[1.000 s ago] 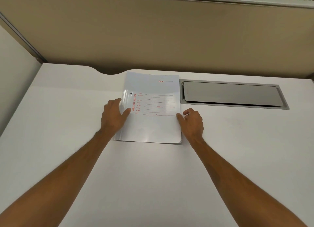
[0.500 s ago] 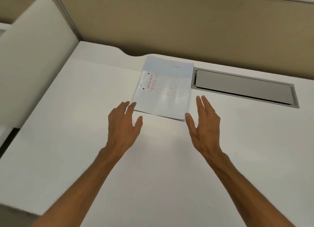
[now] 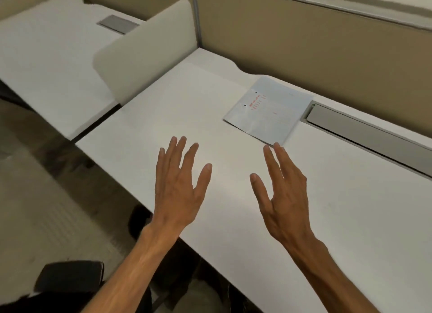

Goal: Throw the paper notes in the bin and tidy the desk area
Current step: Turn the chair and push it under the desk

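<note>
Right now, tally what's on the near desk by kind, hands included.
Folder: 1
Cable hatch: 1
Hands: 2, left hand and right hand, both open and empty above the desk
Loose paper notes: 0 in view
Total: 4

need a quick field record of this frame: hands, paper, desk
left hand: open, fingers spread, empty, over the desk
right hand: open, empty, fingertips near the folder's near corner; contact unclear
folder: white, red print, two punch holes, flat, beside the cable tray lid
cable tray lid: grey, shut, set into the desk
desk: white
bin: not in view
</note>
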### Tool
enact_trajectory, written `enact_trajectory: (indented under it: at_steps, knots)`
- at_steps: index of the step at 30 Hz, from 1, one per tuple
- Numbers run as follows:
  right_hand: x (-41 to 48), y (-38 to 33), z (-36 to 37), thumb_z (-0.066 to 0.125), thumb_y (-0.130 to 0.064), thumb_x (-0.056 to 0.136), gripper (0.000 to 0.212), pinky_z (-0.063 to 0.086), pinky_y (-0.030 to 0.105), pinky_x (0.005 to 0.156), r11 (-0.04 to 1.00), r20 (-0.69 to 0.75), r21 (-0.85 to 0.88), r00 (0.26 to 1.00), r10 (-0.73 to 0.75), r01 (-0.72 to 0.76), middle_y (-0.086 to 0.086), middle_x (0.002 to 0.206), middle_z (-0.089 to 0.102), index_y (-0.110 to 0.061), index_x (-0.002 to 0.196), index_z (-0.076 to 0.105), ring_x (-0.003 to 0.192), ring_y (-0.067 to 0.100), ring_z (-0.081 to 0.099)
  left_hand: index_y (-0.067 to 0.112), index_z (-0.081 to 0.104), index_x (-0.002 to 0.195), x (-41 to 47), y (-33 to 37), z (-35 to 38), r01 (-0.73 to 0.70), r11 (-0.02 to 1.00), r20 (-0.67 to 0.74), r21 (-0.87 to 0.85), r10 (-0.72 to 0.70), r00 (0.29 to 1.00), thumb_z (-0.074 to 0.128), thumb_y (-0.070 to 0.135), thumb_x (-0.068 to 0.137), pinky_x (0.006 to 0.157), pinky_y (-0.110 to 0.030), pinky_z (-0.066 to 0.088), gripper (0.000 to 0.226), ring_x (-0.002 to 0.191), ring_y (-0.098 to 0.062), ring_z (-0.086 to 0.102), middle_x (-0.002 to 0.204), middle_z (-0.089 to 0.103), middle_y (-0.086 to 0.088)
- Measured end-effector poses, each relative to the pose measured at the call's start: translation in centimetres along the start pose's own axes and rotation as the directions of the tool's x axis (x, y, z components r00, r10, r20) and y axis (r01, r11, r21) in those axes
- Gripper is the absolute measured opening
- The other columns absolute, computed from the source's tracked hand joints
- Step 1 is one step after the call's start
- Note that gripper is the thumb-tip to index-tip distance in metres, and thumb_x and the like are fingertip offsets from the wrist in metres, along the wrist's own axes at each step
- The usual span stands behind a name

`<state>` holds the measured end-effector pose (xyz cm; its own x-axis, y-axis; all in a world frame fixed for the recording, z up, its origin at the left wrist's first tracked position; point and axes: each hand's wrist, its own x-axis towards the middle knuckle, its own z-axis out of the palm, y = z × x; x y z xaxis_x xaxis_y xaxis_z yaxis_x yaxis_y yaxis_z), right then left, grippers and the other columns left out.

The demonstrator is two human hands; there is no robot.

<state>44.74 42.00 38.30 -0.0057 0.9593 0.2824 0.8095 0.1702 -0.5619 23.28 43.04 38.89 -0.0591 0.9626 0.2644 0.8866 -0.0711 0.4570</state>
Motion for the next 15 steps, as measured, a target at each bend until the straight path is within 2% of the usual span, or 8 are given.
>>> enact_trajectory:
  at_steps: [3,6,8,12,15]
  knots:
    - [-2.2,-1.7,-0.8,0.042,-0.046,0.1,0.061,0.022,0.037,0.119,0.998,0.031,0.053,0.999,-0.027,0.025,0.003,0.164,0.029,-0.022,0.156,0.033,0.15,0.019,0.028,0.019,0.045,0.15,-4.0,-0.5,-2.6,0.086,0.996,-0.03,-0.006,-0.086,0.996,0.049,0.046,0.103,0.126,-0.039,0.015,0.054,0.155,-0.014,0.018,0.164,0.033,-0.002]
    - [-4.4,-3.3,-1.0,0.042,-0.048,0.1,0.061,0.019,0.035,0.118,0.994,0.076,0.099,0.995,-0.058,0.05,-0.001,0.164,0.028,-0.024,0.155,0.034,0.15,0.016,0.026,0.014,0.053,0.144,-7.7,-1.5,-5.0,0.18,0.982,-0.091,0.053,-0.175,0.98,0.056,0.038,0.101,0.124,-0.046,0.023,0.049,0.145,-0.019,0.041,0.153,0.05,-0.006]
    - [-5.7,-4.6,-1.1,0.042,-0.048,0.099,0.061,0.018,0.034,0.117,0.99,0.093,0.12,0.992,-0.086,0.075,-0.002,0.164,0.029,-0.025,0.155,0.035,0.149,0.015,0.027,0.013,0.055,0.141,-9.8,-2.1,-6.8,0.243,0.967,-0.128,0.074,-0.233,0.964,0.058,0.035,0.099,0.123,-0.048,0.024,0.047,0.138,-0.019,0.05,0.146,0.056,-0.006]
    - [-8.7,-8.1,-1.2,0.042,-0.049,0.099,0.06,0.015,0.032,0.115,0.978,0.126,0.165,0.98,-0.152,0.13,-0.003,0.163,0.031,-0.025,0.154,0.037,0.148,0.014,0.027,0.015,0.053,0.142,-14.4,-3.4,-10.2,0.33,0.937,-0.186,0.118,-0.306,0.934,0.058,0.036,0.098,0.124,-0.048,0.02,0.049,0.139,-0.017,0.049,0.147,0.055,-0.005]
    - [-11.3,-10.7,-1.3,0.04,-0.051,0.099,0.059,0.019,0.036,0.118,0.968,0.165,0.202,0.97,-0.18,0.145,-0.005,0.163,0.03,-0.027,0.154,0.037,0.148,0.013,0.028,0.016,0.052,0.143,-17.8,-4.1,-12.0,0.36,0.924,-0.207,0.13,-0.329,0.921,0.057,0.037,0.098,0.124,-0.048,0.021,0.051,0.139,-0.015,0.048,0.149,0.053,-0.003]
